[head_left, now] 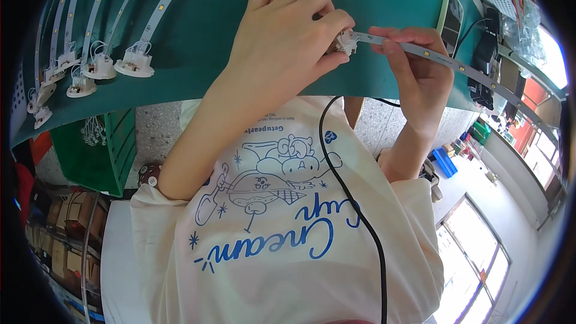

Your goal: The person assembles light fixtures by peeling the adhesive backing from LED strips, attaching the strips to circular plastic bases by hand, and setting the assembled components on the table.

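Over the green table, my left hand (294,33) is closed round a small white end cap (346,42) that carries electronic parts. Its fingers cover most of the cap. My right hand (417,63) pinches a long, narrow LED strip (444,59) between thumb and fingers, near the end by the cap. The strip's near end meets the cap, but whether it is joined there I cannot make out. From the pinch the strip runs off to the right, past the table edge, with small yellow LEDs along it.
Several LED strips (161,9) with white end caps (134,65) lie at the table's left. A phone (450,21) and a black device (485,63) sit at the right. A green crate (90,156) stands below the left edge. A black cable (360,210) hangs across my shirt.
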{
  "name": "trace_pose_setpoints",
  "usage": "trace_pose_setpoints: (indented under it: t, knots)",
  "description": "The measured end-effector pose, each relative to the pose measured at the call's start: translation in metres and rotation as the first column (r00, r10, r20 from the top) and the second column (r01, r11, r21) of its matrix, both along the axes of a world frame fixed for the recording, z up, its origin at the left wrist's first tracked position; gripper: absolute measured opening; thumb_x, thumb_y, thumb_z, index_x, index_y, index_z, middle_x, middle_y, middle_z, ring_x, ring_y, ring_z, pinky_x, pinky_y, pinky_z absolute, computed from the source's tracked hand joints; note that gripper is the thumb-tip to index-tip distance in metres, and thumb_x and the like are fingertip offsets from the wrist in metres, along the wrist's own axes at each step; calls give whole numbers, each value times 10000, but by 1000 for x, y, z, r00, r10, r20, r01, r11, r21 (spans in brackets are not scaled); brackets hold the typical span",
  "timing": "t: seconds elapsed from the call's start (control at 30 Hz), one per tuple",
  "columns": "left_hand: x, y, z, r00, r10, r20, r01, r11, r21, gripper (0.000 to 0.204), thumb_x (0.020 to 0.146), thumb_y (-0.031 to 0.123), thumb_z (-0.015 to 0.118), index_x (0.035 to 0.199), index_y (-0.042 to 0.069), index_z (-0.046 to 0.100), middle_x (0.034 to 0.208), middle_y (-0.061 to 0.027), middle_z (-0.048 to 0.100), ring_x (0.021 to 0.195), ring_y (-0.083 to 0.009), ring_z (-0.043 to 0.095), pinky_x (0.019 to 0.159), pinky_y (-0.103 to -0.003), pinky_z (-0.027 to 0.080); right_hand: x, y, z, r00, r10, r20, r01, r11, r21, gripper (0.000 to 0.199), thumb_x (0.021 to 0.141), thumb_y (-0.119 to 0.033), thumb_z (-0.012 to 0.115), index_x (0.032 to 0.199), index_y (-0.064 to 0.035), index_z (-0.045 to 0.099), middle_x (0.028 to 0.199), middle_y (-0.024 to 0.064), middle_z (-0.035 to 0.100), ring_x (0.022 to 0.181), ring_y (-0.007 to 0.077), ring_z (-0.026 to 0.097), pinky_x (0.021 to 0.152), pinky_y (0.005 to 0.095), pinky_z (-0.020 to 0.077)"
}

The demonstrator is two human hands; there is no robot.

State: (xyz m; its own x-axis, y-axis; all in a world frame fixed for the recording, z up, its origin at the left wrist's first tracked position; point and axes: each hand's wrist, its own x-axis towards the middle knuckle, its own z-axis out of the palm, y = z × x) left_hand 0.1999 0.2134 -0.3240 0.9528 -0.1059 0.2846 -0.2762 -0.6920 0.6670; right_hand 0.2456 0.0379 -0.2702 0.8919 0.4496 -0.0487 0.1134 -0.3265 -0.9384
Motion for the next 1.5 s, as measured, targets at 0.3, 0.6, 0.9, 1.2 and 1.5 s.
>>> trace_pose_setpoints:
  t: [0.3,0.6,0.9,1.2,1.5]
  knots:
    - [-1,1,0,1000,4,-4,-4,1000,1,310,680,303,721,955,180,647,829,51,528,806,-135,495,763,-311,315,2,3,6,995,85,61,-77,990,-117,102,844,63,548,932,51,497,914,183,628,876,198,636,748,280,546]
    - [0,1,8,1000,-12,-12,12,1000,24,308,679,300,725,952,181,651,842,54,534,811,-134,499,766,-312,319,2,7,13,975,160,156,-112,953,-282,105,829,75,566,922,56,522,914,166,631,875,181,633,733,258,542]
    - [1,-2,4,1000,-3,7,3,1000,12,295,678,284,731,942,176,656,849,50,544,814,-136,509,766,-310,325,-14,17,11,966,8,257,80,941,-328,98,796,67,621,871,43,562,860,135,650,797,144,640,693,217,527]
    - [-2,-5,-4,996,54,75,-53,998,-24,280,670,260,733,920,156,658,843,45,549,822,-134,521,780,-313,338,-22,35,15,908,-5,420,225,850,-476,78,795,-13,661,822,14,594,813,81,665,722,102,638,660,204,514]
    - [-1,-6,-11,987,67,145,-64,998,-29,183,693,233,686,811,113,615,785,-21,546,818,-166,537,758,-336,382,-30,48,16,896,12,443,244,820,-517,82,789,-32,664,811,2,592,763,62,657,722,98,644,658,208,514]
